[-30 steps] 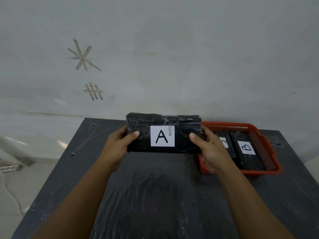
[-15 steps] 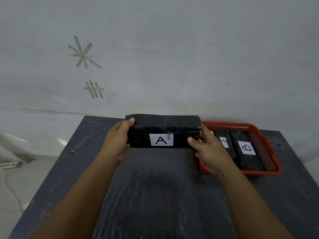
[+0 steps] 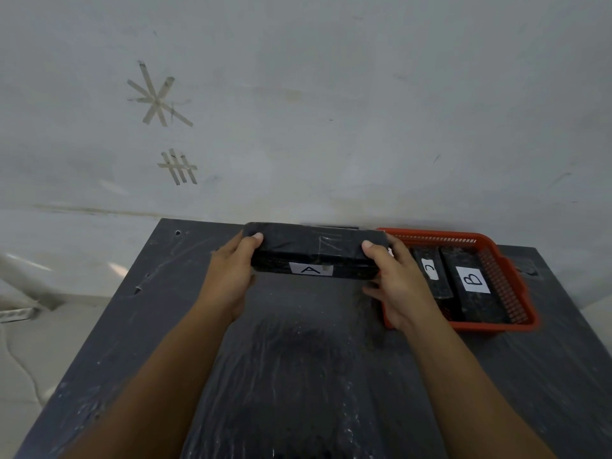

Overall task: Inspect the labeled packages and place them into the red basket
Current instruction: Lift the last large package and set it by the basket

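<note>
On the pale wall at far left we see strips of tape stuck in a star shape [image 3: 158,98], with a hash-shaped set of tape strips [image 3: 178,167] below it. Under them the dark, scratched bench [image 3: 139,326] runs toward us.

Our left hand [image 3: 228,276] is closed on the left end of the black package labeled A [image 3: 314,251], thumb laid over the top edge and the other fingers hidden beneath or behind it. The package is wrapped in glossy black film and is held up off the bench, long side across the view, tipped so its top face shows and the white label with the letter A [image 3: 310,269] sits foreshortened on the face turned toward us.

Our right hand [image 3: 400,286] is clamped on the right end of the same package, thumb on top, with two or three fingers curled loose below the package rather than pressed to it. So both hands grip the one package, well apart from each other at its opposite ends.

Just right of that hand, and partly behind it, the red basket [image 3: 510,283] rests on the bench at its far right side. Inside lie two more black packages side by side: one with a label that reads like C [image 3: 430,268], part of it covered by our hand, and to its right the package labeled B [image 3: 473,283], lying flat with its label facing up
</note>
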Action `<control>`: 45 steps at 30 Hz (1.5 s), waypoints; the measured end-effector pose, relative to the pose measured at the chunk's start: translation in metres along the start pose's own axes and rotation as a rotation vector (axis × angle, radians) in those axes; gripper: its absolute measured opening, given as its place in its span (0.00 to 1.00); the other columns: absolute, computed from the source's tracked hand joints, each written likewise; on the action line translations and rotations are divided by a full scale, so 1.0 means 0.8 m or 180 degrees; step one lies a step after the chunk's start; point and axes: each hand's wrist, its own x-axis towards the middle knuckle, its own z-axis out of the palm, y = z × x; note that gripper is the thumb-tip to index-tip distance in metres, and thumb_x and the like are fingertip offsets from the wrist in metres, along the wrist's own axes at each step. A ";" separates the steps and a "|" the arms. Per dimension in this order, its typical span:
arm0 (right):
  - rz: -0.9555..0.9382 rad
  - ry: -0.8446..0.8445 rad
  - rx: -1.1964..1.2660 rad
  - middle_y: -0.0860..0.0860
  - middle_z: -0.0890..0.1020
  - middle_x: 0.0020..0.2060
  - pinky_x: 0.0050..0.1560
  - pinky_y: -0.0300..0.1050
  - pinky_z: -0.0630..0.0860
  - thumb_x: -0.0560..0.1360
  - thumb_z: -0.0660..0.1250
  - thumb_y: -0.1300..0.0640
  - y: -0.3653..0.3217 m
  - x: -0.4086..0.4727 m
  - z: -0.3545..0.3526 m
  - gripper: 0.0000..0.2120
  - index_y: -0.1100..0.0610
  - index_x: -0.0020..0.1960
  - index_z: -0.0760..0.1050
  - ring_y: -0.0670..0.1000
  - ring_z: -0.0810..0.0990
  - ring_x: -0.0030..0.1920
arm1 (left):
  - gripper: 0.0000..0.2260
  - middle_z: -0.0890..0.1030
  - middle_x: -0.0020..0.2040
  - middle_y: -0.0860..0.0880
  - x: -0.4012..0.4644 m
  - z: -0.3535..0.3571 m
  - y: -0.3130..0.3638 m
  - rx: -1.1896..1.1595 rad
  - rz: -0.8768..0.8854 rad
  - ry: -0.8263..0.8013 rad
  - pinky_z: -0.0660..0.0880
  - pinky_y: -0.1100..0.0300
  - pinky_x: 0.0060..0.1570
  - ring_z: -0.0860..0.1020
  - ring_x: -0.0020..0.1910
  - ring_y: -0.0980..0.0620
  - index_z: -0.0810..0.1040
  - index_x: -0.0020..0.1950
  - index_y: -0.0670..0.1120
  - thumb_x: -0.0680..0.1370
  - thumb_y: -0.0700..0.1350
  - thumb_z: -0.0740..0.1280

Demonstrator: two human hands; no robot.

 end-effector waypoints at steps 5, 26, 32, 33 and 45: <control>-0.0193 -0.0004 0.0187 0.53 0.85 0.60 0.44 0.44 0.79 0.72 0.76 0.49 0.002 0.004 -0.005 0.25 0.48 0.67 0.76 0.54 0.85 0.57 | 0.05 0.83 0.50 0.59 -0.006 0.004 -0.003 0.0051 0.0184 -0.0138 0.73 0.52 0.59 0.79 0.50 0.62 0.80 0.52 0.58 0.81 0.47 0.69; -0.0956 0.0258 0.0047 0.58 0.85 0.56 0.57 0.51 0.82 0.65 0.76 0.57 0.011 0.004 -0.016 0.22 0.51 0.59 0.82 0.55 0.86 0.55 | 0.19 0.78 0.64 0.49 -0.001 0.010 -0.001 -0.0320 -0.0493 0.0113 0.78 0.41 0.60 0.78 0.62 0.47 0.77 0.66 0.51 0.79 0.59 0.67; -0.1300 0.0023 -0.0124 0.53 0.86 0.56 0.58 0.45 0.80 0.70 0.74 0.63 0.018 0.000 -0.018 0.20 0.48 0.59 0.82 0.52 0.84 0.58 | 0.12 0.80 0.54 0.42 0.008 0.003 0.005 0.0002 -0.1134 0.0096 0.82 0.45 0.52 0.81 0.52 0.42 0.78 0.51 0.46 0.79 0.55 0.70; -0.1307 0.0028 -0.0119 0.52 0.85 0.58 0.59 0.47 0.80 0.69 0.74 0.62 0.019 0.001 -0.018 0.20 0.47 0.59 0.82 0.53 0.84 0.59 | 0.11 0.81 0.53 0.42 0.008 0.001 0.002 -0.0027 -0.1126 0.0097 0.81 0.46 0.51 0.80 0.51 0.42 0.79 0.50 0.45 0.79 0.52 0.71; 0.0298 -0.0059 0.0349 0.56 0.86 0.53 0.47 0.51 0.82 0.80 0.69 0.59 0.006 0.004 -0.020 0.16 0.58 0.66 0.76 0.51 0.87 0.47 | 0.22 0.78 0.57 0.48 0.004 -0.008 -0.009 -0.0420 -0.0564 -0.0195 0.76 0.44 0.64 0.81 0.55 0.46 0.71 0.72 0.45 0.79 0.36 0.69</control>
